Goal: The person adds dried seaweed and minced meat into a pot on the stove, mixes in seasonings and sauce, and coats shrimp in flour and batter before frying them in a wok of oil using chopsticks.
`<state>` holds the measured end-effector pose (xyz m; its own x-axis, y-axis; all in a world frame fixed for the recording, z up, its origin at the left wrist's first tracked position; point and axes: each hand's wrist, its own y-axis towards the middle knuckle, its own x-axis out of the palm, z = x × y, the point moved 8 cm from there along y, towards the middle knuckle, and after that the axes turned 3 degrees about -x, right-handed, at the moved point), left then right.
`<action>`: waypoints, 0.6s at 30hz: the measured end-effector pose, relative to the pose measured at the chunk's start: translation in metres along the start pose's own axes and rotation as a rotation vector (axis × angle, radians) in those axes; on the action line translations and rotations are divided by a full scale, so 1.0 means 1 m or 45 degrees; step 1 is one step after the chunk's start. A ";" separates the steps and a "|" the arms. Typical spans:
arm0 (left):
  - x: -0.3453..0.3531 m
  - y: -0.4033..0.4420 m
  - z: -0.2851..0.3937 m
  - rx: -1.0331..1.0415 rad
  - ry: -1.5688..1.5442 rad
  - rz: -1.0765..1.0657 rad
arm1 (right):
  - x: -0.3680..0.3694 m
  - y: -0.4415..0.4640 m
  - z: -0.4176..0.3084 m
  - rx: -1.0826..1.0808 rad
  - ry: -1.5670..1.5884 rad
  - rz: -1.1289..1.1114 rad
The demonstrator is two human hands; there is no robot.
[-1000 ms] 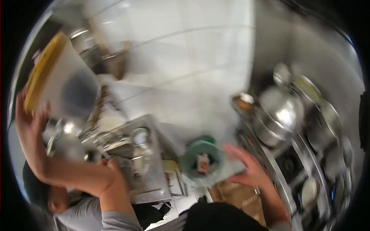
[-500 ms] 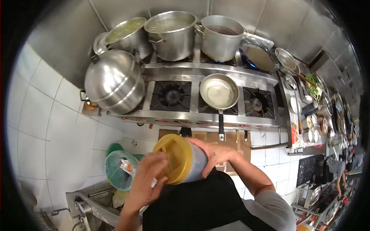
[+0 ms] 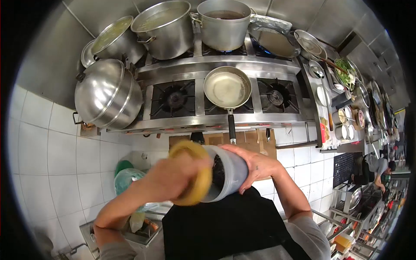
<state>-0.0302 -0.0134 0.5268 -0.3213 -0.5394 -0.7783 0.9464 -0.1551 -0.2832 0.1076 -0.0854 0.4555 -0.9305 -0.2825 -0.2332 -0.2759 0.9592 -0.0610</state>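
Observation:
My left hand (image 3: 175, 175), smeared by motion, is closed on a yellow lid (image 3: 203, 184). The lid stands tilted at the left of a cloudy plastic container (image 3: 234, 173), off its mouth. Something dark shows inside the container; I cannot make out what it is. Wrapped round the container's far right side is my right hand (image 3: 258, 167), which holds it tipped sideways in front of my black apron. Beyond my hands, a frying pan (image 3: 227, 88) rests on the front middle burner with its handle toward me.
Along the back of the stove (image 3: 173, 123) stand large pots (image 3: 162, 32), one over a blue flame. A domed steamer (image 3: 102, 93) is at left. On the right, a counter holds bowls, ladles and green herbs (image 3: 346, 73). A bag-lined bin (image 3: 125, 180) stands low left. Another person (image 3: 376, 167) is far right.
The yellow lid has come away from the container, moving left with my left hand, and the dark inside now shows. My right hand still holds the container. The view has shifted slightly.

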 end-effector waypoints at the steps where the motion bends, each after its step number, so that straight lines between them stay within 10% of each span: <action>1: -0.031 -0.017 -0.026 -0.172 -0.182 0.534 | -0.002 -0.007 0.006 0.021 0.074 0.100; 3: -0.047 -0.042 -0.062 -0.335 -0.381 1.061 | -0.003 -0.015 0.017 -0.046 0.025 0.218; 10: 0.000 -0.012 -0.099 -0.224 -1.202 0.809 | 0.011 0.005 0.029 -0.252 -0.143 0.665; 12: -0.013 -0.020 -0.107 -0.381 -0.573 0.842 | 0.013 0.024 0.024 -0.206 -0.239 0.606; 18: -0.046 -0.028 -0.104 -0.371 -0.390 0.920 | -0.040 0.002 -0.079 -0.324 -0.506 0.788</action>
<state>-0.0456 0.1020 0.5119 0.4239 -0.6319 -0.6488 0.8566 0.5124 0.0605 0.1257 -0.0726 0.5412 -0.7902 0.3740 -0.4855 0.1743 0.8966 0.4070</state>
